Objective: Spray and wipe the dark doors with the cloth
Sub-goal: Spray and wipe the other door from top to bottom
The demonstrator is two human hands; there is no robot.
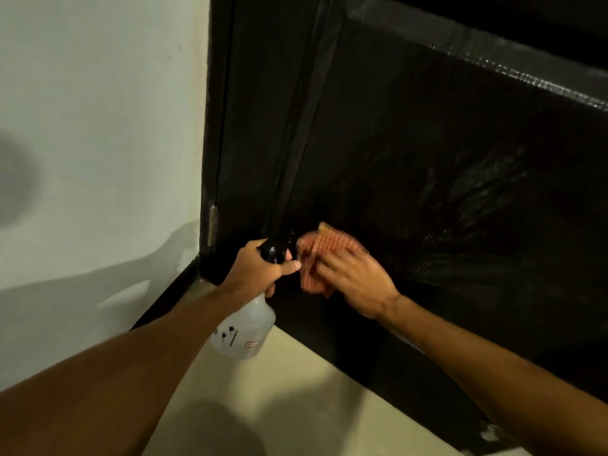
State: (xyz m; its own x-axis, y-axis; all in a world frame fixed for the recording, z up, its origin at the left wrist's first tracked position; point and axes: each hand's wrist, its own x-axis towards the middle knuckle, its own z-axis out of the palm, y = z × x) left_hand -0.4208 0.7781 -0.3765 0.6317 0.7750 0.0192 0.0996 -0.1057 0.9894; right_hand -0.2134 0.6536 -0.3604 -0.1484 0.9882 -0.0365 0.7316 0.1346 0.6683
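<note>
The dark door [411,153] fills the upper right, with wet streaks shining on its lower panel. My right hand [355,284] presses an orange striped cloth [329,248] flat against the bottom of the door, fingers spread over it. My left hand [260,268] grips the black trigger head of a translucent white spray bottle [245,330], which hangs tilted just left of the cloth, near the door's lower left corner.
A pale wall [98,126] stands to the left, with a black skirting [167,301] along its base. A metal hinge [213,225] sits on the door frame's edge. Beige floor [279,399] lies below the door.
</note>
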